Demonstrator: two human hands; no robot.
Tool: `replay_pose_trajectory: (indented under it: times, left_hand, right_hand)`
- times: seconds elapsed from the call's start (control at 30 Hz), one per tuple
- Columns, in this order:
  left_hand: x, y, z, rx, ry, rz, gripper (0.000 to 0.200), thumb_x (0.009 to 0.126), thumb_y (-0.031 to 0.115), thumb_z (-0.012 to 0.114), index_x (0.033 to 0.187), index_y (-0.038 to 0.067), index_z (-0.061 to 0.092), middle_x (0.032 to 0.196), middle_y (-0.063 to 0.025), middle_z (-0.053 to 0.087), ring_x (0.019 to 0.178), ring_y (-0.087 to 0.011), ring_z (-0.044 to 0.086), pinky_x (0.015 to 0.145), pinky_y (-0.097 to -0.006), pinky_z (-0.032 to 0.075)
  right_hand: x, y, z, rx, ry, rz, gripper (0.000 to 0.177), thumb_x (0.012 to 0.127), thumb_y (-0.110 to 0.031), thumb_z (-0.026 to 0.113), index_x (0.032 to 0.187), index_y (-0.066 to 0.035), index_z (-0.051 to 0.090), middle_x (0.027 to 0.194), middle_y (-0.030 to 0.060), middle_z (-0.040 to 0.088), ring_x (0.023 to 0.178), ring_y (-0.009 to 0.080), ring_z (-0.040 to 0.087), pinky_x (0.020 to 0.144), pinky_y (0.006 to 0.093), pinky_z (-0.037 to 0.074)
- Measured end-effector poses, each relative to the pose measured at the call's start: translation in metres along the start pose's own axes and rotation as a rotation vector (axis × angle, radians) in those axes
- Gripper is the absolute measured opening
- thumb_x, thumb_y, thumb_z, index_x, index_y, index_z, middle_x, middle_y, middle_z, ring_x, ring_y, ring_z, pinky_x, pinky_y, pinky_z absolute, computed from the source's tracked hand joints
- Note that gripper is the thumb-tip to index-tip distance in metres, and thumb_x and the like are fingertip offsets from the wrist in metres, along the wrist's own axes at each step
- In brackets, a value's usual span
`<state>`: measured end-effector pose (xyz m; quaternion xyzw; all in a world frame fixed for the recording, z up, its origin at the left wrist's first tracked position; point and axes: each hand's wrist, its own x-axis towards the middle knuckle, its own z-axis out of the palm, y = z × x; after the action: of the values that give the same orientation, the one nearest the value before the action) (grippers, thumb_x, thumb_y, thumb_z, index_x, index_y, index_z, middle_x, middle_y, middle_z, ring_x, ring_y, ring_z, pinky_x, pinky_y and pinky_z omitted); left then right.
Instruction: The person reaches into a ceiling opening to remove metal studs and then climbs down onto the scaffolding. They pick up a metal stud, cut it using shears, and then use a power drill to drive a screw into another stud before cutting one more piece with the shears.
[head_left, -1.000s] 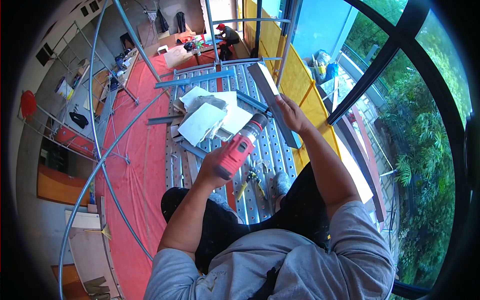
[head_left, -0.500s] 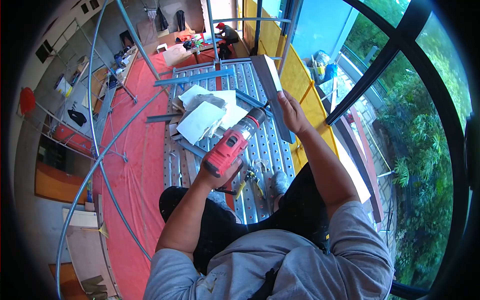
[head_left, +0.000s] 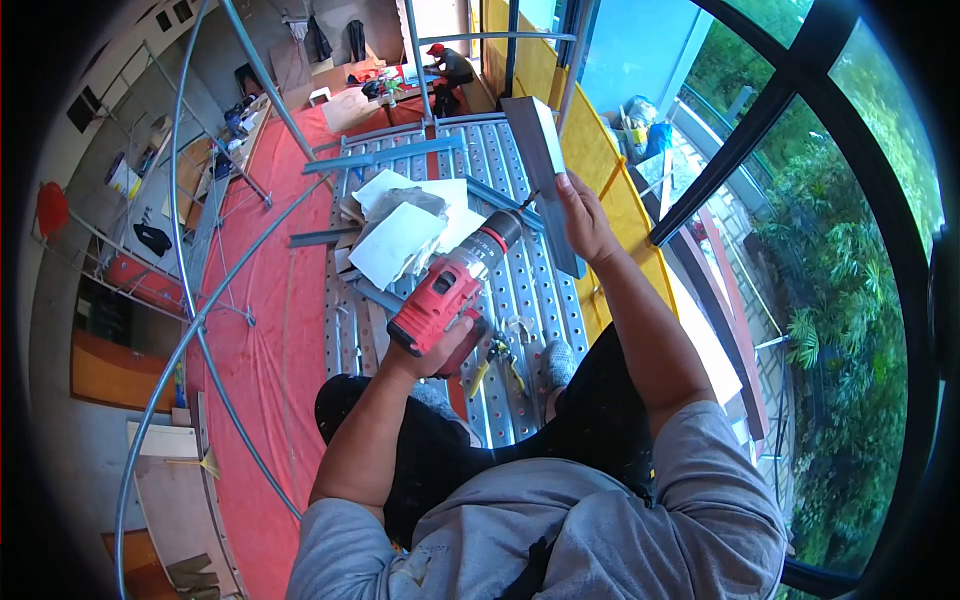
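Observation:
My left hand [head_left: 447, 345] is wrapped around the grip of a red and black cordless drill [head_left: 452, 290], tilted up and to the right. Its thin bit ends close to the face of a dark brown strip [head_left: 537, 165] with a pale edge; whether the tip touches cannot be made out. My right hand [head_left: 587, 222] grips that strip along its right edge, thumb on the near side. Below the drill, pliers with yellow and black handles [head_left: 498, 368] lie on the perforated metal platform [head_left: 490, 410] between my feet.
Broken white board pieces [head_left: 400, 245] and grey metal channels [head_left: 385, 155] lie ahead on the platform. Scaffold tubes [head_left: 205, 320] cross at left above red sheeting [head_left: 265, 350]. A yellow panel [head_left: 610, 190] and black-framed windows [head_left: 720, 160] stand right. Another person [head_left: 452, 65] crouches far ahead.
The drill in my left hand has drawn back a little to the left, so more of its bit shows beside the strip. My right hand keeps hold of the strip, which has barely shifted.

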<state>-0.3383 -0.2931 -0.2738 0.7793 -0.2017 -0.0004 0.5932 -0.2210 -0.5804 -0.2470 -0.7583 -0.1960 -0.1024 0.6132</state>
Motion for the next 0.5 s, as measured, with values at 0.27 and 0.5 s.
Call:
replay_pose_trajectory:
  times: [0.27, 0.5]
  left_hand:
    - [-0.0005, 0.0007, -0.0036, -0.184, -0.024, -0.128, 0.029, 0.084, 0.006, 0.067, 0.113, 0.003, 0.060, 0.087, -0.0034, 0.063, 0.073, -0.0116, 0.060, 0.067, -0.0288, 0.049]
    - [-0.0001, 0.0046, -0.0092, -0.374, -0.014, -0.230, 0.034, 0.084, 0.008, 0.067, 0.117, 0.002, 0.061, 0.078, -0.0023, 0.062, 0.067, -0.0104, 0.059, 0.062, -0.0273, 0.048]
  right_hand:
    - [-0.0001, 0.0065, 0.0016, -0.035, 0.063, -0.041, 0.053, 0.106, -0.047, 0.035, 0.110, 0.002, 0.057, 0.095, 0.0109, 0.054, 0.093, 0.0212, 0.051, 0.089, 0.0319, 0.040]
    - [-0.0002, 0.0038, 0.0051, -0.022, 0.119, -0.018, 0.046, 0.103, -0.043, 0.048, 0.113, 0.001, 0.058, 0.098, 0.0068, 0.061, 0.093, 0.0151, 0.057, 0.085, 0.0303, 0.045]
